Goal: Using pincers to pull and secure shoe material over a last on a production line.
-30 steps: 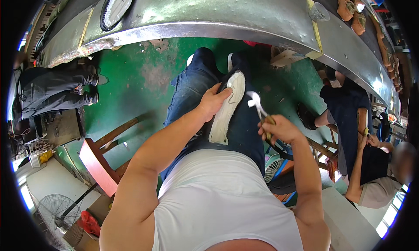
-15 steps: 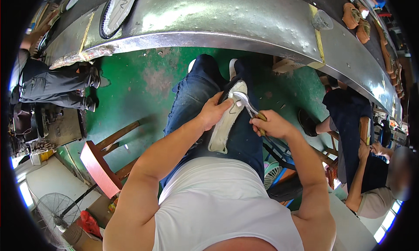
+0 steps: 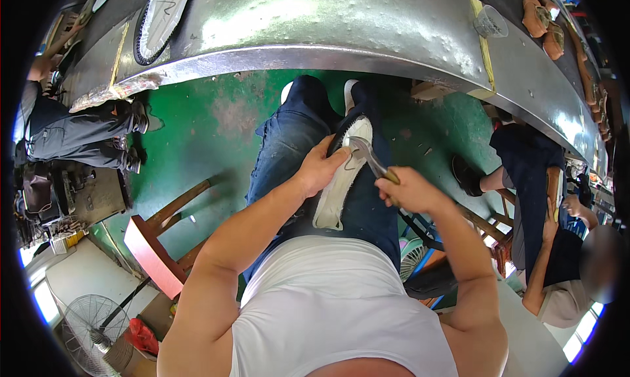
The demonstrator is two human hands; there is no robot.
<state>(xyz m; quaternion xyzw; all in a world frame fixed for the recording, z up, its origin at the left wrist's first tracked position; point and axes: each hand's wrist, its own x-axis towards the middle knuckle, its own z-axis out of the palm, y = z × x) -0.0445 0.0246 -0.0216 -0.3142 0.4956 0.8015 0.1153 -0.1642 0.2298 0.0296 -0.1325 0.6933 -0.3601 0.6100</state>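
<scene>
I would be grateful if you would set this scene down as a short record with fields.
left hand: left hand grips unfinished shoe, thumb on its pale underside
right hand: right hand grips hammer-like tool
tool head: over the underside; contact unclear
shoe position: underside up, over the blue jeans
workbench: metal-topped workbench, bearing second shoe and clear plastic cup
lower left: wire-caged fan
</scene>
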